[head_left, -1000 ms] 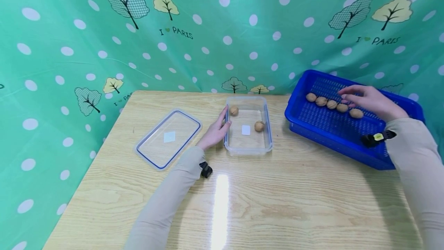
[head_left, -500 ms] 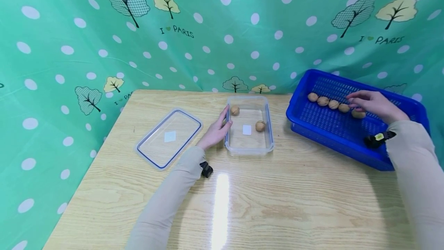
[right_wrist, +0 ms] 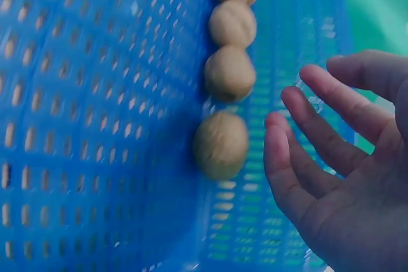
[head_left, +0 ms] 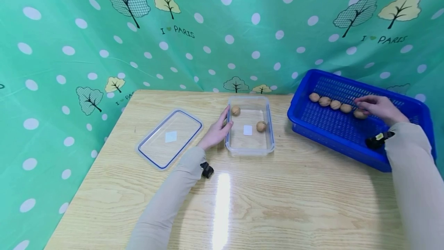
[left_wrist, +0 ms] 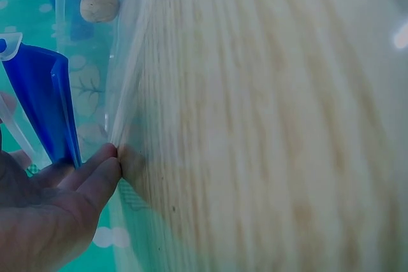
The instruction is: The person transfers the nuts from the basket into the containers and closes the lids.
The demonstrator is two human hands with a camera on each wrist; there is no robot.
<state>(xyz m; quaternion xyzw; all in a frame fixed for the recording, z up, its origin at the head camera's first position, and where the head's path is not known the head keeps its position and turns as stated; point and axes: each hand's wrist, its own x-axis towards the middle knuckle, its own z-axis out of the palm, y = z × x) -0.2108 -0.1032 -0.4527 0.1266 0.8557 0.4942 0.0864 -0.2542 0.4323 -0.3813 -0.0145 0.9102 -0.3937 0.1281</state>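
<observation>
My left hand rests against the left side of a clear plastic food container. In the left wrist view, its fingertips touch the container near a blue hinged clip. Two walnuts lie apart inside the container. My right hand is inside a blue plastic basket, over the nearest end of a row of walnuts. In the right wrist view, its loosely bent fingers stand beside the end walnut with a gap between and nothing in them.
The container's clear lid, with a blue seal, lies flat on the wooden table to the left. A green dotted curtain hangs behind the table's back edge.
My right hand has lowered toward the end walnut of the row, and its fingers have drawn closer together. My left hand stays at the container.
</observation>
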